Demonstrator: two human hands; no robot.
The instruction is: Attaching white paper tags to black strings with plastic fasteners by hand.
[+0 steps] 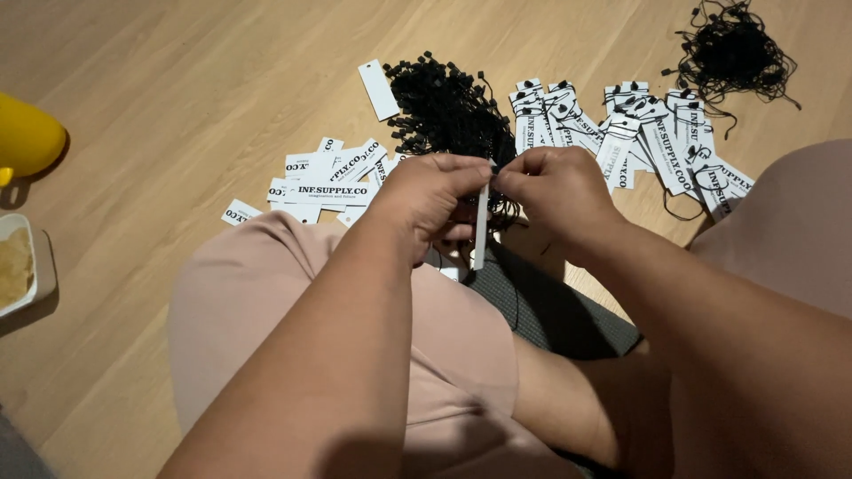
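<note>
Held edge-on between both hands: a narrow white paper tag (480,232), hanging upright just in front of the heap of black string loops (448,111). Left hand (432,200) pinched narrow on the tag's top from one side, right hand (555,191) pinched on the same top edge from the other, fingertips almost meeting; a thin black string barely visible there. Left of the heap, a loose scatter of white rectangular tags with black print (330,182), one plain white tag (380,90) lying apart above. Right of the heap, a row of white tags already strung with black loops (621,129). Beyond that row, a smaller tangle of black string (732,49). Far left of the heap, a yellow rounded object (27,137) and a white tray (40,266) at the frame edge.
</note>
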